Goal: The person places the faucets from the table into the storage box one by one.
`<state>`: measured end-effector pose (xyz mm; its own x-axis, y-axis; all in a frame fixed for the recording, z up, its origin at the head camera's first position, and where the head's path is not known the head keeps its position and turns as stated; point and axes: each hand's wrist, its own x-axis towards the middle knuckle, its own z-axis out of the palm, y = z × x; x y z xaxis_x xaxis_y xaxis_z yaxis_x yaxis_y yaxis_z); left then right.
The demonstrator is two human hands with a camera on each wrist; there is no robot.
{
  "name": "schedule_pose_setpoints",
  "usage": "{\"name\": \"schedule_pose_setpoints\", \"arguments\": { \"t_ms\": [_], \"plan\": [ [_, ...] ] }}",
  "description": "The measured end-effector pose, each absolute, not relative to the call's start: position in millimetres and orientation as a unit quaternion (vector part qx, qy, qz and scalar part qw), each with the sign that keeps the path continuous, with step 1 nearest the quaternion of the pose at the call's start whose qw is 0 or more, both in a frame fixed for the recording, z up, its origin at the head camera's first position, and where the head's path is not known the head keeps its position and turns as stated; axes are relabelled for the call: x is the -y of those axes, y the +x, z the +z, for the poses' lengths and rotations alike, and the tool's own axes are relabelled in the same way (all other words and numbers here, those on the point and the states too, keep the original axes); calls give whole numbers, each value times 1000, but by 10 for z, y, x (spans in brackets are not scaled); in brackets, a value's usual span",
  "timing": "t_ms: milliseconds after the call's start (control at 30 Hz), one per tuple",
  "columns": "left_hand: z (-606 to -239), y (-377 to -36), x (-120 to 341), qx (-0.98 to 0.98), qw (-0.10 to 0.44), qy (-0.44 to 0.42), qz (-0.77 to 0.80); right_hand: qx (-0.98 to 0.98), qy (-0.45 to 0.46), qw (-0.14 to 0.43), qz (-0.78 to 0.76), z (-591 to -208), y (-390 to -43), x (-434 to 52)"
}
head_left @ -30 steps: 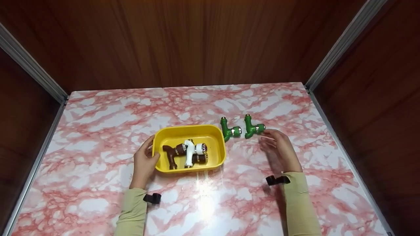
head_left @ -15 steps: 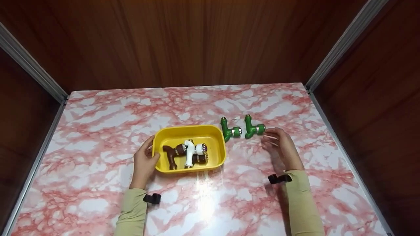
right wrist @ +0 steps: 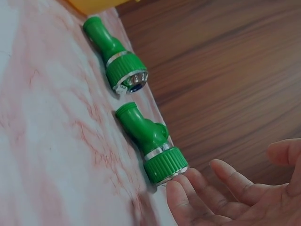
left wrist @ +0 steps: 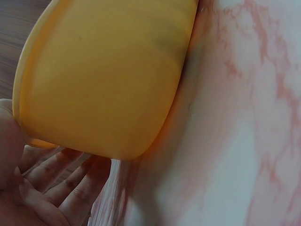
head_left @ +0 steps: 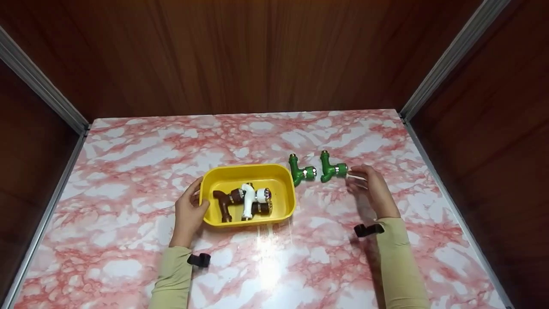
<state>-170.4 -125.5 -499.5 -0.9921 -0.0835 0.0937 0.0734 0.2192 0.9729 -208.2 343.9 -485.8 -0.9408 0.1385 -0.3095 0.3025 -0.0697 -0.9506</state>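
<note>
Right grip point(head_left: 377, 192) edged rightward, loose beside ribbed green tap point(head_left: 329, 169), left grip point(head_left: 188, 213) pinching smooth yellow tub point(head_left: 246, 173)

Near green tap point(right wrist: 149, 137) and far green tap point(right wrist: 123, 59) lie end to end, small gap between, along the tabletop point(right wrist: 47, 141) edge that borders the wood-grain panel point(right wrist: 211, 70). Both have ribbed green knobs point(right wrist: 165, 165) with shiny silver trim, turned toward the right hand point(right wrist: 242, 202). Hand by same edge, fingers apart, fingertips point(right wrist: 178, 197) right at near tap's knob, contact unclear. Yellow bin point(right wrist: 96, 4) just beyond far tap, mostly cut off.
</note>
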Motion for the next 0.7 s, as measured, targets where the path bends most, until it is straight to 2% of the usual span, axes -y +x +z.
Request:
{"name": "schedule_pose_setpoints", "arguments": {
  "t_ms": [500, 700],
  "plan": [
    [-5112, -1755, 1277, 775, 60, 9, -629, -686, 167, 65, -705, -4917, -2166, -3530],
    [-4957, -1685, 1245, 786, 56, 7, -615, -696, 171, 56, -695, -4954, -2194, -3547]
  ]
}}
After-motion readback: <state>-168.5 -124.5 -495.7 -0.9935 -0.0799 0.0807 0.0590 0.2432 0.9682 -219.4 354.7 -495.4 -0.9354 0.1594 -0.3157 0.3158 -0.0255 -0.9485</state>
